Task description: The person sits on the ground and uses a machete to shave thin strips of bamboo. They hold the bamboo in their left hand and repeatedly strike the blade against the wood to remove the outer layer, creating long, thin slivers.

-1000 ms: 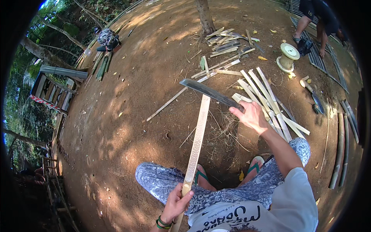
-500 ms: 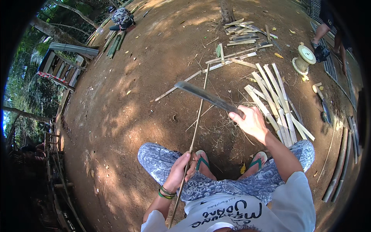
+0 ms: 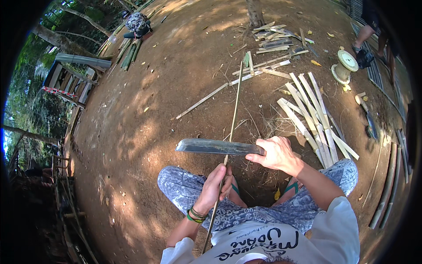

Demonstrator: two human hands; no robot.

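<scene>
My right hand (image 3: 278,153) is wrapped round the handle of a machete (image 3: 217,146), whose broad dark blade points left. Beneath or against that blade runs a long thin bamboo strip (image 3: 235,108), crossing it just above my left hand (image 3: 215,188). The left fingers close round the strip over my left knee, and its lower end passes beside my forearm toward my body. Whether the edge bites into the strip cannot be made out.
Split bamboo slats (image 3: 311,115) lie in a pile at right, with more slats (image 3: 274,38) by a tree trunk (image 3: 255,14). A spool-shaped stand (image 3: 345,68), a second knife (image 3: 368,116) and poles (image 3: 385,187) are on the right. One person (image 3: 138,24) crouches far left; another's leg (image 3: 365,36) shows at far right.
The machete has come down toward my left hand, its blade turning from slanted to nearly level across the strip. My left hand has shifted slightly up and right, with the strip.
</scene>
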